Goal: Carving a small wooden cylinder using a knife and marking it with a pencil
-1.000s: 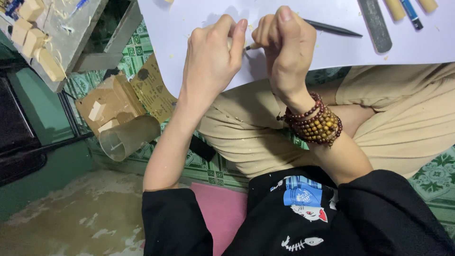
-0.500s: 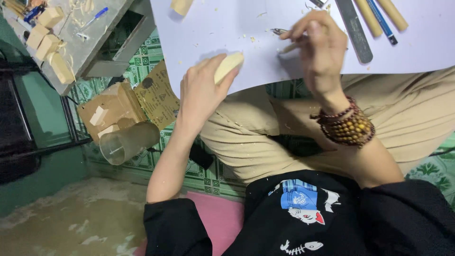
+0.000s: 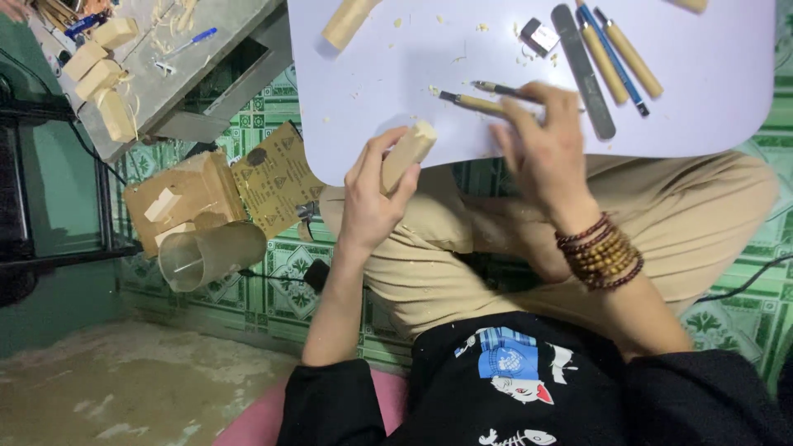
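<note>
My left hand (image 3: 368, 202) grips a pale rectangular wooden block (image 3: 409, 153) at the near edge of the white board (image 3: 710, 107) that rests on my lap. My right hand (image 3: 545, 157), with bead bracelets (image 3: 603, 252) on its wrist, reaches onto the board. Its fingers close over the handle ends of a thin wood-handled carving tool (image 3: 475, 102) and a dark pencil-like tool (image 3: 496, 87); both lie low against the board. Wood chips are scattered around them.
Further along the board lie a grey file (image 3: 584, 70), a blue pen (image 3: 611, 54), wood-handled tools (image 3: 632, 54), a small dark block (image 3: 541, 37) and a wooden cylinder (image 3: 347, 23). At the left are a grey bench with wood blocks (image 3: 99, 78), a cardboard box (image 3: 182, 202), sandpaper (image 3: 273, 177) and a clear cup (image 3: 211, 254).
My hands, together at the block a second ago, have separated. The left keeps the block near the board's edge, and the right has carried the tool down onto the board.
</note>
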